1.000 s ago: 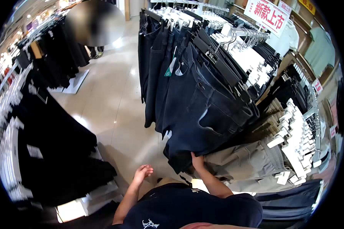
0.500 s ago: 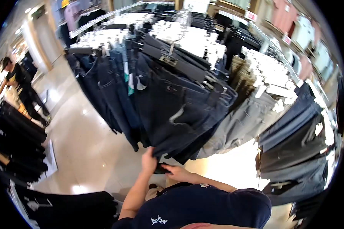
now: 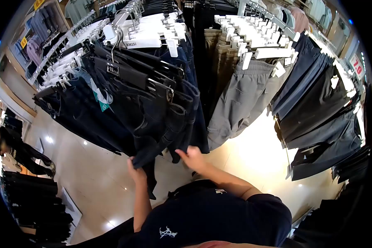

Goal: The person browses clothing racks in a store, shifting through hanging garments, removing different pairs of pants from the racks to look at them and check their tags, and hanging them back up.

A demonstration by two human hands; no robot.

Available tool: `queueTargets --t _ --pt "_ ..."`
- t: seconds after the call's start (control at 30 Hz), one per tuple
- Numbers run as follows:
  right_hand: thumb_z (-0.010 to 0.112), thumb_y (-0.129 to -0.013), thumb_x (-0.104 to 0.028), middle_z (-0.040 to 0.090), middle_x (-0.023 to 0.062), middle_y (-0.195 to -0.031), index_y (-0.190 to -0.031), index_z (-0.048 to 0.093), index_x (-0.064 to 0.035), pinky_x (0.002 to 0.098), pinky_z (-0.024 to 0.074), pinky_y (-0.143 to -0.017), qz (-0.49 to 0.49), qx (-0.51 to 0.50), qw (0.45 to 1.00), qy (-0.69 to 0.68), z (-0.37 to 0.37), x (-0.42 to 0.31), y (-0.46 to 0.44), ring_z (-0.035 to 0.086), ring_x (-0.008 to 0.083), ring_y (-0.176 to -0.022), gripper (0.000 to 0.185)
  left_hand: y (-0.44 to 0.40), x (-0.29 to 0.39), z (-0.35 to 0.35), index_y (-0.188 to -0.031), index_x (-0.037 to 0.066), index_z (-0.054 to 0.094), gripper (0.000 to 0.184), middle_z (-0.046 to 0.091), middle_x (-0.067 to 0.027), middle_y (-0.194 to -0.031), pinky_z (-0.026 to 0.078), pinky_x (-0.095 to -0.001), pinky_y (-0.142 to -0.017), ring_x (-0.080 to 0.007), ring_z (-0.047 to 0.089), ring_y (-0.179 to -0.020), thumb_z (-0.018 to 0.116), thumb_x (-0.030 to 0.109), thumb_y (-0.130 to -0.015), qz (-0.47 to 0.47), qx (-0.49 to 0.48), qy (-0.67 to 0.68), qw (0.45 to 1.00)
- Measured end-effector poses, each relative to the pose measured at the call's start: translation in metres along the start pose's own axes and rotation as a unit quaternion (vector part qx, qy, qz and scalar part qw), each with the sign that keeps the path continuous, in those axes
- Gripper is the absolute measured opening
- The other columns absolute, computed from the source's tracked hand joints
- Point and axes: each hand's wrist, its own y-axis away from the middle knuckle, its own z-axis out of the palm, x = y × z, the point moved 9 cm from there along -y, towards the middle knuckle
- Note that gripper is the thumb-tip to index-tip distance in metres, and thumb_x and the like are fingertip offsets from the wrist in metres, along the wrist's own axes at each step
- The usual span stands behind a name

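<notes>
A pair of dark jeans (image 3: pixel 142 113) hangs from a black clip hanger (image 3: pixel 124 73) at the front of the rack, its leg lifted toward me. My left hand (image 3: pixel 137 172) is closed on the hem of that leg, left of centre. To its right, my right hand (image 3: pixel 194 159) is closed with thumb and fingers at the bottom edge of dark denim cloth. Which leg or garment this cloth belongs to I cannot tell. More dark jeans hang close behind and to the left, one with a green-and-white tag (image 3: pixel 101 101).
Grey pants (image 3: pixel 244 93) hang on white hangers (image 3: pixel 273 53) just right of the jeans. Dark shorts or pants (image 3: pixel 314 111) line the far right. Black garments (image 3: pixel 35 202) are at lower left, where a person in dark clothes (image 3: pixel 18 151) stands. Shiny floor tiles (image 3: pixel 95 177) lie below.
My view has shifted, and the rack appears further left. My hands, close together before, are now apart, the left one further left with the hem. The front jeans are more bunched and turned.
</notes>
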Motion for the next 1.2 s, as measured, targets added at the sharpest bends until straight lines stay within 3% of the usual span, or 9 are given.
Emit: queueTargets --t 0.17,0.3,0.37,0.57,0.73,0.83,1.03,1.1,1.2 --pt "0.059 -0.077 -0.013 0.055 0.0243 -0.069 -0.066 0.056 0.0029 0.0447 0.042 -0.055 -0.036 -0.094 0.995 0.007 0.043 -0.037 0.0 0.055 0.0397 -0.065 0.02 0.041 0.037 0.06 -0.129 0.002 0.033 0.057 0.05 -0.0131 -0.112 0.037 -0.0323 -0.091 -0.0232 0.048 -0.104 0.05 0.003 -0.074 0.027 -0.205 0.168 0.964" --pt "0.055 -0.075 -0.016 0.058 0.023 -0.073 -0.075 0.056 0.0023 0.0454 0.0458 -0.065 -0.006 -0.154 0.983 0.095 0.04 -0.027 -0.008 0.057 0.0392 -0.071 0.019 0.037 -0.015 0.056 -0.12 -0.004 0.046 0.045 0.053 -0.0181 -0.11 0.037 -0.0337 -0.092 -0.0219 0.05 -0.107 0.048 -0.001 -0.075 -0.188 -0.204 0.07 0.958" --pt "0.057 -0.073 -0.012 0.055 0.0228 -0.068 -0.074 0.054 0.0001 0.0464 0.0443 -0.058 0.108 -0.076 0.988 0.081 0.012 -0.001 -0.018 0.055 0.0401 -0.065 0.012 0.018 -0.052 0.014 -0.112 -0.009 0.049 0.031 0.057 -0.0202 -0.105 0.04 -0.0348 -0.089 -0.0274 0.055 -0.099 0.044 0.002 -0.083 -0.035 0.041 0.033 0.998" --pt "0.065 -0.077 -0.008 0.053 0.009 -0.086 -0.098 0.052 -0.0018 0.0279 0.0446 -0.065 0.187 0.308 0.933 -0.001 -0.089 0.101 0.021 0.053 0.0175 -0.075 0.025 -0.038 0.086 -0.027 -0.088 -0.007 0.054 0.029 0.058 -0.0114 -0.081 0.043 -0.0282 -0.072 -0.0199 0.055 -0.074 0.042 0.018 -0.083 0.171 0.058 0.089 0.98" --pt "0.065 -0.079 -0.008 0.054 0.0083 -0.09 -0.1 0.051 -0.0013 0.0224 0.0436 -0.069 0.243 0.12 0.948 -0.167 -0.045 0.09 0.036 0.053 0.0133 -0.079 0.026 -0.047 0.093 -0.033 -0.086 -0.006 0.055 0.022 0.058 -0.0098 -0.081 0.043 -0.0262 -0.072 -0.0177 0.054 -0.075 0.043 0.012 -0.082 0.175 0.045 0.067 0.981" --pt "0.069 -0.072 -0.006 0.056 0.0116 -0.086 -0.101 0.054 -0.0013 0.0248 0.046 -0.069 -0.051 0.222 0.968 0.108 -0.062 0.002 -0.001 0.056 0.0174 -0.073 0.033 -0.046 0.093 -0.039 -0.085 -0.007 0.056 0.021 0.058 -0.0105 -0.08 0.043 -0.0259 -0.072 -0.0177 0.055 -0.074 0.043 0.01 -0.081 0.19 0.084 0.055 0.977" --pt "0.072 -0.068 -0.009 0.054 0.0129 -0.071 -0.095 0.055 -0.0003 0.0284 0.0418 -0.055 0.04 -0.056 0.994 -0.086 -0.005 0.065 -0.024 0.05 0.0189 -0.059 0.034 -0.046 0.105 -0.062 -0.085 -0.007 0.056 0.024 0.061 -0.0119 -0.075 0.045 -0.0269 -0.069 -0.0185 0.057 -0.069 0.043 0.012 -0.081 0.224 0.139 0.006 0.965" --pt "0.069 -0.072 -0.01 0.051 0.0141 -0.065 -0.081 0.057 -0.0012 0.0333 0.0388 -0.048 0.113 -0.056 0.989 -0.072 -0.005 0.042 -0.017 0.047 0.0244 -0.049 0.018 -0.046 0.102 -0.06 -0.086 -0.007 0.056 0.024 0.061 -0.0124 -0.075 0.046 -0.0276 -0.068 -0.019 0.057 -0.069 0.043 0.013 -0.081 0.232 0.128 0.015 0.964" --pt "0.068 -0.073 -0.009 0.053 0.0178 -0.067 -0.077 0.053 0.0007 0.0377 0.0408 -0.049 -0.06 0.01 0.996 -0.064 0.01 0.02 -0.006 0.049 0.0353 -0.054 0.018 -0.039 0.084 -0.05 -0.086 -0.007 0.057 0.025 0.061 -0.013 -0.076 0.046 -0.0282 -0.069 -0.0201 0.058 -0.07 0.043 0.014 -0.08 0.181 0.096 -0.038 0.978"
